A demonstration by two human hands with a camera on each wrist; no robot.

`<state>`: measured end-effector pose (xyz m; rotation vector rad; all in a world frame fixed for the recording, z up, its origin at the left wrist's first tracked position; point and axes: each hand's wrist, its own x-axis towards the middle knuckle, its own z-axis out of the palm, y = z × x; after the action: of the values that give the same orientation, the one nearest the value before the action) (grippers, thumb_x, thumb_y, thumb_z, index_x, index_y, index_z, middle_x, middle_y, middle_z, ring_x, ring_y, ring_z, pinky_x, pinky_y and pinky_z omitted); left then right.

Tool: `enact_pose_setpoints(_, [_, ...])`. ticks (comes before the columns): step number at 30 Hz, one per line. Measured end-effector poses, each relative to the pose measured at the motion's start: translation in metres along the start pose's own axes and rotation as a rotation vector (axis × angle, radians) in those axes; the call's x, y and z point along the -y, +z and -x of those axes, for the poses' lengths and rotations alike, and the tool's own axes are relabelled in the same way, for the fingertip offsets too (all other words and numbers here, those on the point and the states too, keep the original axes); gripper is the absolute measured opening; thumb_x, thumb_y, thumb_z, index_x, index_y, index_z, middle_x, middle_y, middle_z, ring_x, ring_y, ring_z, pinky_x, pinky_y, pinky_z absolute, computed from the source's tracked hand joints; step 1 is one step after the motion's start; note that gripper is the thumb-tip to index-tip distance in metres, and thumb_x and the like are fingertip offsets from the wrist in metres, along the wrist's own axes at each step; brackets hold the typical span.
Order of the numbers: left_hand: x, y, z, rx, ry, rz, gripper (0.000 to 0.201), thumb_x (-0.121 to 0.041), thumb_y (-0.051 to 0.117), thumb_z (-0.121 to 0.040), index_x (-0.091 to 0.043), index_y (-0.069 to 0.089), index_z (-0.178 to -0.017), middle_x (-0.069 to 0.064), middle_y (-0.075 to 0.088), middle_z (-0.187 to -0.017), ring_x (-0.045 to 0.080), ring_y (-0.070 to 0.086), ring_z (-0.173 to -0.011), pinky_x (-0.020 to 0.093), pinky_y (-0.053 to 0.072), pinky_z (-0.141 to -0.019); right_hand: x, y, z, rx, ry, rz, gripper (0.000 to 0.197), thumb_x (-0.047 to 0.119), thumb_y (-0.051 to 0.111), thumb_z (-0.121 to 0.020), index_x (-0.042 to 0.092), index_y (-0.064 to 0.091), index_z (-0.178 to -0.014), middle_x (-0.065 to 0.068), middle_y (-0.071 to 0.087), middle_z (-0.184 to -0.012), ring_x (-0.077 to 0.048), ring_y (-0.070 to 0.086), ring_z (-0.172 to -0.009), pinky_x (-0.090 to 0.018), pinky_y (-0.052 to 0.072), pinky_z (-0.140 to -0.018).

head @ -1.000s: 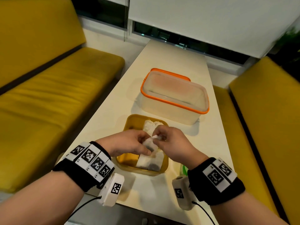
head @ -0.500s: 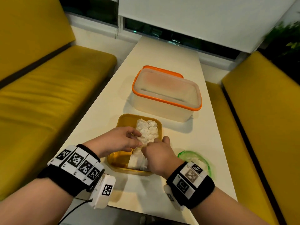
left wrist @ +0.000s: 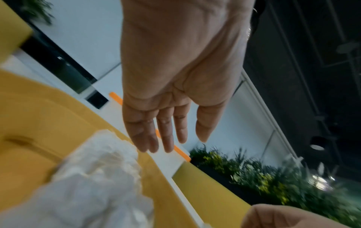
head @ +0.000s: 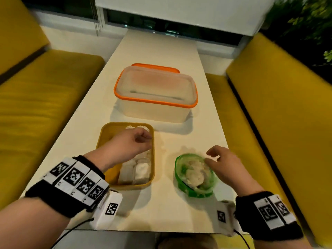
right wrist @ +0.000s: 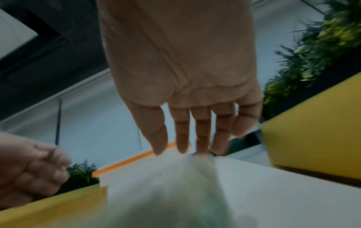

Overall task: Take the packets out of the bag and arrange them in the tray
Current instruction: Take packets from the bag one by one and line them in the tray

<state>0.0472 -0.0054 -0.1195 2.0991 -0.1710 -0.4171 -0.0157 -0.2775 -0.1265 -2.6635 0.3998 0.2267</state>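
The yellow tray [head: 107, 139] lies lengthwise toward the tabletop's [head: 158, 212] far edge, white packets [head: 142, 170] lined up inside, partly hidden under the left hand [head: 133, 144], fingers relaxed. The right hand [head: 221, 164], spread, has left the tray and now touches the blurred green bag [head: 195, 192].

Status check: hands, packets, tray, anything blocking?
Left hand open above yellow tray, holding nothing. Right hand open, reaching green bag. White packets in tray, more in bag. Nothing blocking.
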Motion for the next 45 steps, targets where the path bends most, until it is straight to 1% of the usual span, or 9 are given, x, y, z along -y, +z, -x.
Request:
enact_pose_setpoints(6, [-0.037, 0.054, -0.024, 0.110, 0.142, -0.321, 0.010, -0.028, 0.068, -0.083, -0.027, 0.071, -0.092, -0.011, 0.063, -0.094, 0.002, 0.056, -0.079, 0.018, 0.039, -0.074, -0.021, 0.029, 0.005, 0.041, 0.055, -0.141, 0.040, 0.015, 0.056, -0.089, 0.022, 0.043, -0.127, -0.009, 0.062, -0.116, -0.019, 0.054, -0.087, -0.025, 0.042, -0.073])
enact_pose_setpoints(10, [-0.047, 0.090, -0.038, 0.329, 0.135, -0.582, 0.028, -0.031, 0.068, -0.082, -0.025, 0.071, -0.109, -0.001, 0.059, -0.127, 0.013, 0.051, -0.119, 0.021, 0.038, -0.093, -0.021, 0.036, -0.003, -0.036, 0.010, -0.223, 0.027, 0.006, 0.054, -0.084, 0.018, 0.052, -0.108, -0.005, 0.064, -0.100, -0.018, 0.052, -0.078, -0.023, 0.036, -0.065])
enact_pose_setpoints(14, [-0.047, 0.108, -0.046, 0.446, 0.041, -0.829, 0.056, -0.027, 0.066, -0.083, -0.024, 0.049, -0.137, 0.005, 0.050, -0.137, 0.022, 0.048, -0.123, 0.027, 0.041, -0.096, -0.018, 0.033, -0.011, -0.110, -0.027, -0.344, 0.020, 0.002, 0.053, -0.083, 0.020, 0.051, -0.091, 0.000, 0.059, -0.086, -0.020, 0.054, -0.073, -0.022, 0.036, -0.056])
enact_pose_setpoints(20, [-0.036, 0.111, -0.055, 0.431, -0.029, -0.930, 0.083, -0.031, 0.080, -0.070, -0.015, 0.039, -0.140, 0.006, 0.051, -0.133, 0.023, 0.051, -0.118, 0.024, 0.043, -0.083, -0.032, 0.030, -0.006, -0.071, -0.136, -0.021, 0.023, 0.013, 0.060, -0.082, 0.026, 0.063, -0.102, 0.004, 0.043, -0.133, -0.023, 0.049, -0.112, -0.032, 0.044, -0.088])
enact_pose_setpoints(24, [-0.031, 0.114, -0.050, 0.484, 0.000, -1.013, 0.064, -0.036, 0.079, -0.069, -0.013, 0.056, -0.123, 0.006, 0.062, -0.115, 0.023, 0.059, -0.104, 0.027, 0.049, -0.081, -0.029, 0.028, -0.010, 0.092, -0.010, 0.317, 0.030, 0.046, 0.059, -0.085, 0.033, 0.060, -0.112, 0.004, 0.049, -0.122, -0.023, 0.044, -0.115, -0.040, 0.037, -0.087])
enact_pose_setpoints(30, [-0.040, 0.115, -0.045, 0.544, 0.029, -1.113, 0.048, -0.041, 0.072, -0.076, -0.008, 0.066, -0.111, 0.008, 0.068, -0.105, 0.022, 0.064, -0.090, 0.027, 0.050, -0.074, -0.018, 0.028, -0.021, 0.249, 0.037, 0.358, 0.043, 0.051, 0.062, -0.083, 0.028, 0.056, -0.118, 0.001, 0.049, -0.122, -0.024, 0.040, -0.119, -0.046, 0.033, -0.094])
enact_pose_setpoints(37, [-0.047, 0.103, -0.046, 0.507, -0.003, -1.018, 0.064, -0.037, 0.080, -0.067, -0.012, 0.060, -0.123, 0.006, 0.063, -0.115, 0.023, 0.061, -0.101, 0.029, 0.052, -0.082, -0.019, 0.022, 0.001, 0.038, -0.049, 0.144, 0.034, 0.055, 0.058, -0.080, 0.037, 0.063, -0.109, 0.016, 0.040, -0.139, -0.014, 0.030, -0.130, -0.042, 0.021, -0.104])
enact_pose_setpoints(41, [-0.062, 0.089, -0.043, 0.436, 0.035, -0.850, 0.063, -0.034, 0.075, -0.076, -0.017, 0.050, -0.131, 0.005, 0.054, -0.126, 0.018, 0.054, -0.095, 0.025, 0.043, -0.071, -0.005, 0.032, 0.009, -0.030, -0.056, 0.177, 0.022, 0.046, 0.058, -0.084, 0.033, 0.068, -0.098, 0.013, 0.041, -0.141, -0.016, 0.028, -0.131, -0.043, 0.021, -0.104])
enact_pose_setpoints(45, [-0.066, 0.081, -0.041, 0.321, 0.141, -0.621, 0.069, -0.038, 0.077, -0.074, -0.023, 0.048, -0.135, 0.000, 0.050, -0.136, 0.018, 0.051, -0.117, 0.026, 0.043, -0.092, -0.001, 0.024, 0.009, -0.118, -0.084, 0.155, 0.019, 0.041, 0.054, -0.090, 0.033, 0.068, -0.100, 0.017, 0.047, -0.133, -0.012, 0.033, -0.127, -0.036, 0.020, -0.098])
